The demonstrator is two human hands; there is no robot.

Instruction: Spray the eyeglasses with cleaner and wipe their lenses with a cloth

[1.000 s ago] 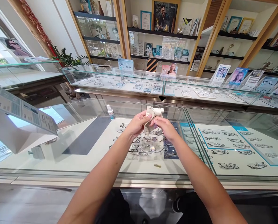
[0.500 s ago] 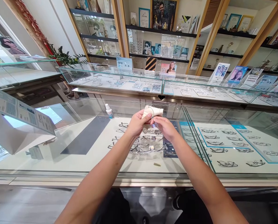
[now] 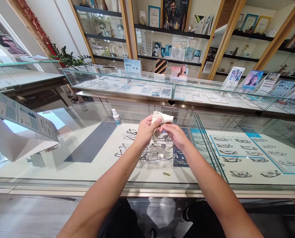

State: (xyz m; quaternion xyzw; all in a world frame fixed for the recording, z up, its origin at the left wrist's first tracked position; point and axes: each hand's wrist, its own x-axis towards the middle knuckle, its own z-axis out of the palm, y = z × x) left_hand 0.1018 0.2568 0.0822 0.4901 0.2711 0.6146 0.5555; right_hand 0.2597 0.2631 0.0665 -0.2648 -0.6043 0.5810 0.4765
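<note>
Left hand: left hand (image 3: 145, 131) pinched tight on a pale cloth (image 3: 159, 119), thumb pressed over the fold.
Right hand: right hand (image 3: 175, 135) close up against the left, fingers curled on a pair of glasses (image 3: 163, 135); hard to see, maybe only the thin frame showing.
Cloth and glasses: held together just above the glass counter (image 3: 93, 112), right over the middle of it.
Could go wrong: glasses slipping from the fingers and hitting the glass counter, if the grip on the thin frame is too loose.
Could go wrong: frame bending or a lens popping out, from rubbing too hard with the cloth.
Could go wrong: small bottle (image 3: 116, 117) tipping over, if an elbow or the cloth brushes it.
Inside the counter: rows of glasses frames (image 3: 152, 155) lying flat on a white tray under the glass, and a small gold piece (image 3: 166, 174) near the front edge.
Bottle: standing up on the counter, to the left of the hands, cap on; cannot tell how full.
Farther counter: more frames (image 3: 147, 90) under glass, behind the near counter.
</note>
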